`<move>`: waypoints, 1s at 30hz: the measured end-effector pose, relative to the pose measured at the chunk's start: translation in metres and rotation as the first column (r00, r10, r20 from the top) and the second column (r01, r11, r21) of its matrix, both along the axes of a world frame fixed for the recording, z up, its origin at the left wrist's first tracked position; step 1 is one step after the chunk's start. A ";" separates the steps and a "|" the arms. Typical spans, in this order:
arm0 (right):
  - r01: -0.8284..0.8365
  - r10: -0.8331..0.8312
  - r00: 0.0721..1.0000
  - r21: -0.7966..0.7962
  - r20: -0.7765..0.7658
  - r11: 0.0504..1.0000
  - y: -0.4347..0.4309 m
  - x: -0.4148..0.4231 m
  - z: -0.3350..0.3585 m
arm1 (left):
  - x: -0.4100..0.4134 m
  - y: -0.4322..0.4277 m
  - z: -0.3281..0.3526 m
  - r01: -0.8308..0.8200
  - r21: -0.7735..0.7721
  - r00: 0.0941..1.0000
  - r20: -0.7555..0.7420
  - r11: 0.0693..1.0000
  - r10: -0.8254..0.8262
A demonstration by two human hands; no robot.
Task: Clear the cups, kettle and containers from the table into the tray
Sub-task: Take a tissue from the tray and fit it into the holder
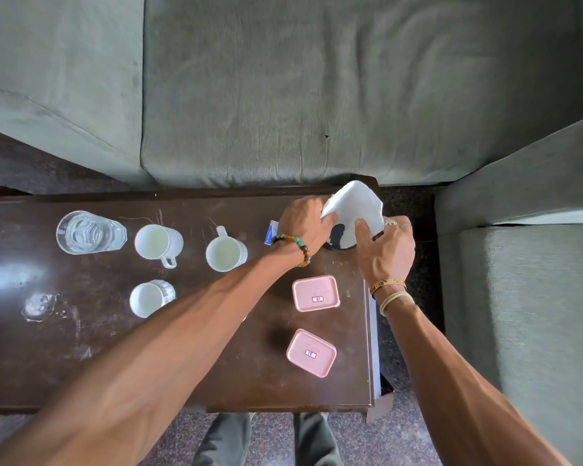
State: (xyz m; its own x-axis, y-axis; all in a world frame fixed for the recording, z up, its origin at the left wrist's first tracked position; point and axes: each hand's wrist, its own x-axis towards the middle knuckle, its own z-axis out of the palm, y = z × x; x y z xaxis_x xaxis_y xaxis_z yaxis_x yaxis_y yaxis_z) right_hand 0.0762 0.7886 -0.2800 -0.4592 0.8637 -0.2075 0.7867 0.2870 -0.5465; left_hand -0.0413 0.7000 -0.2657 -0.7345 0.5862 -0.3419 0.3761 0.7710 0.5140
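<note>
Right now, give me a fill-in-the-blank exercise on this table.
1. The left hand and right hand both hold the white ____.
2. The two containers have lids coloured ____.
3. The number of white cups on the table is ____.
4. The glass stands to the ____ of all the cups.

Missing words: kettle; pink; three; left.
</note>
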 end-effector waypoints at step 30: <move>-0.018 0.018 0.999 -0.011 0.030 1.000 -0.005 -0.001 0.000 | 0.002 -0.007 -0.007 0.090 0.011 0.994 -0.059 0.996 -0.089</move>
